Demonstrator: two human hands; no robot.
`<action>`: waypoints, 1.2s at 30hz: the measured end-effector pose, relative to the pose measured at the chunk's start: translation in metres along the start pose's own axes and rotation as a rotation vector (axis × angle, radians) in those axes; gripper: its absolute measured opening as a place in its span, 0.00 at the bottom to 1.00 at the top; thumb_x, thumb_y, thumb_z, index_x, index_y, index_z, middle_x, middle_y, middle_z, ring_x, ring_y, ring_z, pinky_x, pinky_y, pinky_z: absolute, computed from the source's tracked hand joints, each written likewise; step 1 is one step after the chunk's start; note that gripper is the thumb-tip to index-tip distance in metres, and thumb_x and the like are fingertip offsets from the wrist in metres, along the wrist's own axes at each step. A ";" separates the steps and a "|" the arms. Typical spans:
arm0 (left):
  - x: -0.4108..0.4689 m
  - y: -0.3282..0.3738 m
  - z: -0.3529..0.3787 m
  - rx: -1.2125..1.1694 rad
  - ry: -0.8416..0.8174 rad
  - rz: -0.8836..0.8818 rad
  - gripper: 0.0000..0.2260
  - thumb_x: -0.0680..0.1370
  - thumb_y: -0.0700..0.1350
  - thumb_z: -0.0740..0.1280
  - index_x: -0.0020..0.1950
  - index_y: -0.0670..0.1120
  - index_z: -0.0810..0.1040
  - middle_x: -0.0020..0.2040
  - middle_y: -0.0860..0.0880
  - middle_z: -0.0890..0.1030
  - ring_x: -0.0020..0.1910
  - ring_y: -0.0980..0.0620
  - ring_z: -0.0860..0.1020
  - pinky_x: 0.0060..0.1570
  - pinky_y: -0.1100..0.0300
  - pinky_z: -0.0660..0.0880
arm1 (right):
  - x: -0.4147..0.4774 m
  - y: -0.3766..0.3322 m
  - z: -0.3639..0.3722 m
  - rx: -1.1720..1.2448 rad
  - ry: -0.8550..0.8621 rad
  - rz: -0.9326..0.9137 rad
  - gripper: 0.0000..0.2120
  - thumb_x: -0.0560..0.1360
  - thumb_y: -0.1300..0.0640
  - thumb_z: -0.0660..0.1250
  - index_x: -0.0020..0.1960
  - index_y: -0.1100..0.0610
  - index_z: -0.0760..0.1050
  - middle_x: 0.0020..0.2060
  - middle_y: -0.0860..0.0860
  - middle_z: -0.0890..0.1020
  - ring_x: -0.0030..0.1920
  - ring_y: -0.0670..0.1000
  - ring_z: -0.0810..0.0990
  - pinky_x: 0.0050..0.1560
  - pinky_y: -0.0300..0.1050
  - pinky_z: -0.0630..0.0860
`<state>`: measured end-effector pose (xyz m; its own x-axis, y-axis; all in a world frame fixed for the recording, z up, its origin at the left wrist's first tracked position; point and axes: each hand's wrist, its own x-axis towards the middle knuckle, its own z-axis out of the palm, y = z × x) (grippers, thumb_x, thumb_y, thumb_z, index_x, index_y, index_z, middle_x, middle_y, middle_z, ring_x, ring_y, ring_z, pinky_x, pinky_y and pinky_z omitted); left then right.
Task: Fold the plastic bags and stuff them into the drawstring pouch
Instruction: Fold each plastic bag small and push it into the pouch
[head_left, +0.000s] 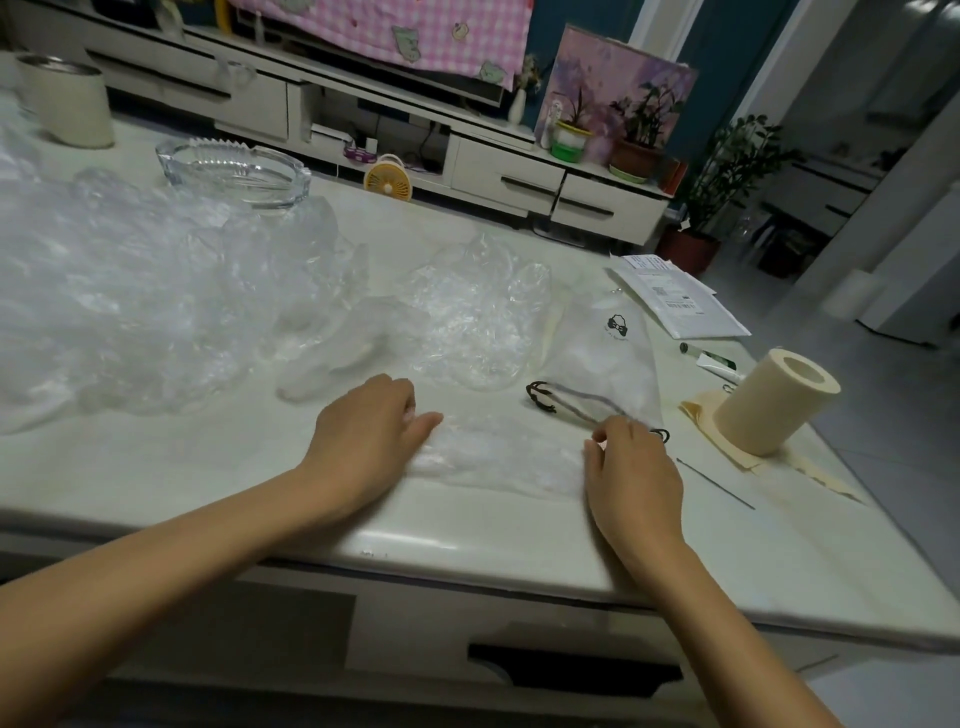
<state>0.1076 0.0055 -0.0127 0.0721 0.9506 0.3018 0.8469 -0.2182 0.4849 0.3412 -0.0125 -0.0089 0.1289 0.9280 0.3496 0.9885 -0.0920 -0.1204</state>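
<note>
A clear plastic bag (498, 457) lies flattened on the white table between my hands. My left hand (363, 431) rests on its left end with fingers extended over the plastic. My right hand (631, 467) pinches the bag's right end with curled fingers. Just behind lies the translucent drawstring pouch (608, 353) with a black logo and dark cord (545, 397). Another crumpled clear bag (467, 322) sits behind the flattened one. A big heap of clear plastic bags (130, 291) covers the table's left side.
A glass ashtray (234, 171) and a cream cup (67, 101) stand at the back left. To the right are a paper roll (774, 400), a white mailer envelope (675, 301), a small tube (714, 358) and a thin stick (717, 483). The table's front edge (467, 566) is close to me.
</note>
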 end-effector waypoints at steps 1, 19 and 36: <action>0.002 -0.002 -0.001 -0.165 0.013 -0.040 0.15 0.78 0.53 0.64 0.36 0.48 0.64 0.35 0.52 0.69 0.33 0.55 0.67 0.32 0.59 0.60 | 0.001 0.003 -0.003 0.080 0.002 -0.012 0.09 0.79 0.57 0.58 0.55 0.59 0.73 0.51 0.55 0.77 0.53 0.57 0.74 0.47 0.48 0.67; -0.024 0.015 -0.019 -0.167 -0.082 -0.051 0.16 0.78 0.53 0.63 0.35 0.47 0.65 0.37 0.52 0.69 0.36 0.54 0.68 0.33 0.65 0.63 | -0.002 -0.027 0.007 0.225 -0.256 -0.302 0.20 0.81 0.48 0.54 0.70 0.55 0.67 0.69 0.52 0.67 0.70 0.51 0.63 0.68 0.45 0.58; -0.006 0.024 -0.083 -0.842 -0.470 -0.042 0.18 0.62 0.51 0.73 0.50 0.50 0.77 0.36 0.51 0.80 0.28 0.54 0.68 0.23 0.68 0.64 | 0.002 -0.060 -0.060 1.089 -0.782 -0.247 0.30 0.68 0.47 0.73 0.67 0.46 0.69 0.62 0.43 0.77 0.64 0.41 0.73 0.65 0.40 0.70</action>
<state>0.0841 -0.0240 0.0651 0.4086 0.9127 0.0003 0.2109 -0.0947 0.9729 0.2874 -0.0263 0.0546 -0.4784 0.8723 -0.1009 0.3696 0.0958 -0.9243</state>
